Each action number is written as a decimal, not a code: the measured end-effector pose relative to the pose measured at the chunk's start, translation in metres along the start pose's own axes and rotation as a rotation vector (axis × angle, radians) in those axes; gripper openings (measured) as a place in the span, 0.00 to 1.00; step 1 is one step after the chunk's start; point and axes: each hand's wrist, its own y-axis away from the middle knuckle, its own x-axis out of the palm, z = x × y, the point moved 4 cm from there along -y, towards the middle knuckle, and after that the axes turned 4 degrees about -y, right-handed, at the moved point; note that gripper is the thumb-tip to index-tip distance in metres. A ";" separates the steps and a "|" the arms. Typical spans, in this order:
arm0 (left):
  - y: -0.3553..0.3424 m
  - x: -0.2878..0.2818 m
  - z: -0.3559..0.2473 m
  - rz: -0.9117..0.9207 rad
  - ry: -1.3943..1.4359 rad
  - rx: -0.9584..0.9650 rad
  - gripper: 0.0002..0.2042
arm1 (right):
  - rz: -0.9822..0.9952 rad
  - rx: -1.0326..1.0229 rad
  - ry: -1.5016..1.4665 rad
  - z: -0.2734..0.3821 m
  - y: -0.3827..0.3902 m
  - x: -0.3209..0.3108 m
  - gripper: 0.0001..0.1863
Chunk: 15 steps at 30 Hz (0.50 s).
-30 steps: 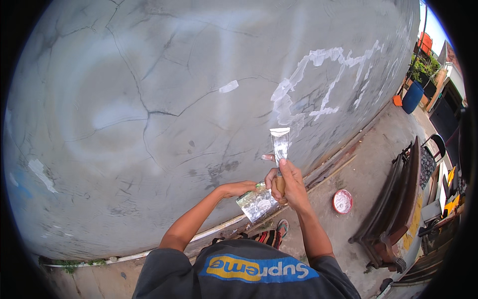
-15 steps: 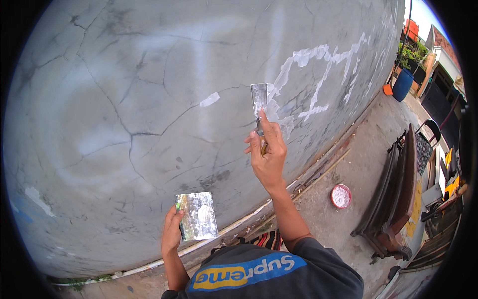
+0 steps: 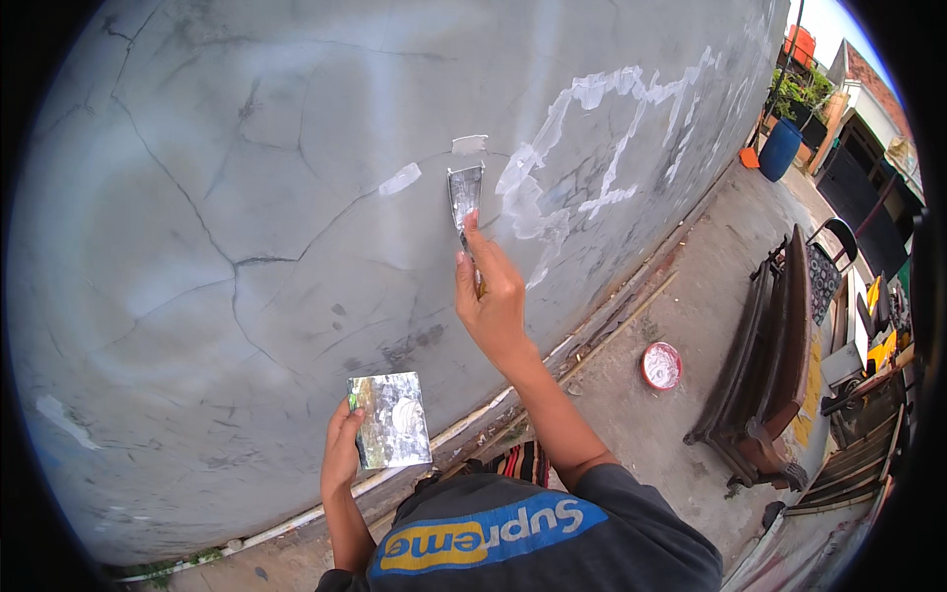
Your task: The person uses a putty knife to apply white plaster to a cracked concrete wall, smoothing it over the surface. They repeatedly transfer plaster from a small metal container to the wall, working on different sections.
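Nearest, the left hand (image 3: 340, 456) clamps the edge of a square metal plate (image 3: 392, 419) (smeared with white filler). Farther up, the right hand (image 3: 490, 296) grips a putty knife (image 3: 465, 197), its blade pressed against the cracked grey wall (image 3: 227, 197) just below a fresh white patch (image 3: 470, 145).

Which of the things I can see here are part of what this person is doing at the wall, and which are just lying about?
In use:
- putty knife in the right hand, blade against the cracked grey wall
- flat square board with white filler, in the left hand
- white patches on the wall

Lying about:
- red round dish on the ground
- wooden bench
- blue barrel
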 end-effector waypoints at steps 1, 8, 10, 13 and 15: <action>-0.001 0.005 -0.004 0.021 0.017 0.005 0.15 | 0.039 0.024 0.017 0.004 -0.001 -0.009 0.26; -0.004 0.018 -0.014 0.144 0.017 0.033 0.15 | 0.086 0.093 0.009 0.046 -0.042 -0.034 0.24; -0.004 0.021 -0.016 0.145 0.013 0.044 0.15 | 0.127 0.108 0.036 0.044 -0.038 -0.031 0.23; -0.004 0.021 -0.011 0.119 0.021 0.042 0.16 | 0.207 0.209 0.030 0.039 -0.012 -0.035 0.22; -0.003 0.014 -0.005 0.112 0.051 0.013 0.15 | 0.272 0.245 0.066 0.048 -0.014 -0.052 0.21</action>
